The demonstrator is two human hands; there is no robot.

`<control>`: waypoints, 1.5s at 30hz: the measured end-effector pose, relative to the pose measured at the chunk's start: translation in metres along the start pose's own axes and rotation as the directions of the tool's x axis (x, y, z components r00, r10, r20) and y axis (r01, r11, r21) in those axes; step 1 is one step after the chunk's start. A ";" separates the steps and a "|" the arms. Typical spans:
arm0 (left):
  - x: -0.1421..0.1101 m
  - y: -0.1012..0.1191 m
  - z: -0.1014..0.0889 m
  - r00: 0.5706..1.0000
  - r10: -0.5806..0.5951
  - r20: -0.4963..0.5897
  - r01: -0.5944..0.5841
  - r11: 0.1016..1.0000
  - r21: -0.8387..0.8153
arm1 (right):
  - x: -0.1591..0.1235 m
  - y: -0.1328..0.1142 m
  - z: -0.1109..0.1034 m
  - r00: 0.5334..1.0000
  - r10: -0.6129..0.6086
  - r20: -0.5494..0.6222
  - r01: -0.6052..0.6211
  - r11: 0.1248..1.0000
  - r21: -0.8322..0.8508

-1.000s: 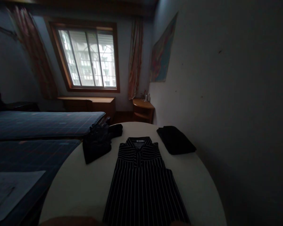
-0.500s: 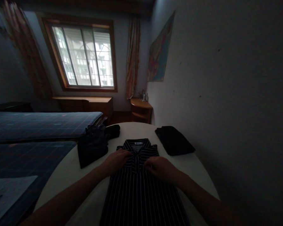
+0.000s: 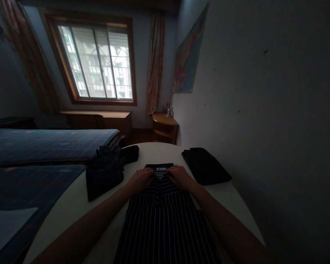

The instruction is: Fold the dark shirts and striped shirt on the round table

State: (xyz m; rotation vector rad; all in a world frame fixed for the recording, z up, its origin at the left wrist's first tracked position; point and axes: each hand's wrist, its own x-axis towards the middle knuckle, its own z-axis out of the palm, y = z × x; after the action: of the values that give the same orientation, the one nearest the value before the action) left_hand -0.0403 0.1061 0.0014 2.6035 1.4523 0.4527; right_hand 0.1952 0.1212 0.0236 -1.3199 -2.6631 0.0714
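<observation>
A black shirt [image 3: 165,227] with thin white stripes lies face up, its collar at the far end and its lower part running out of view at the bottom. My left hand [image 3: 143,179] is closed on the left side of the collar, fingers curled over the cloth. On the collar's right side, my right hand [image 3: 180,178] grips in the same way, its fingertips partly hidden. Between the hands show a white neck label [image 3: 161,169] and the open neckline.
The shirt lies on a round pale table [image 3: 159,147]. A crumpled dark garment [image 3: 104,176] rests at the left edge, and a folded black garment [image 3: 206,165] at the right. A bed with a blue checked mattress [image 3: 49,145] stands left; a wall [image 3: 277,128] rises on the right.
Both hands have moved up from the shirt's chest to its collar, the right one the farther. The collar's flaps are now covered by the fingers.
</observation>
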 end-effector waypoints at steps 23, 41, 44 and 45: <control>0.029 0.025 0.031 0.995 -0.062 -0.079 0.057 0.996 -0.069 | 0.014 0.054 -0.004 0.983 0.159 0.096 -0.156 0.987 -0.031; 0.030 -0.051 0.007 0.962 -0.255 -0.094 0.245 0.964 -0.100 | 0.018 0.036 0.015 0.996 0.051 -0.078 -0.052 0.999 -0.012; 0.033 -0.059 0.009 0.953 -0.298 -0.051 0.289 0.948 -0.134 | 0.024 0.032 0.024 0.992 0.118 -0.036 -0.120 0.991 -0.057; 0.034 -0.060 0.011 0.947 -0.317 -0.052 0.307 0.941 -0.142 | 0.026 0.031 0.026 0.989 0.142 -0.031 -0.143 0.987 -0.067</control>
State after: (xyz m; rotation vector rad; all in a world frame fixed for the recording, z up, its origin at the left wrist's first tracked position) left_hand -0.0692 0.1671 -0.0173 2.2213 1.7547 0.5856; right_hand 0.1991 0.1615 -0.0026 -1.5207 -2.5681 -0.0199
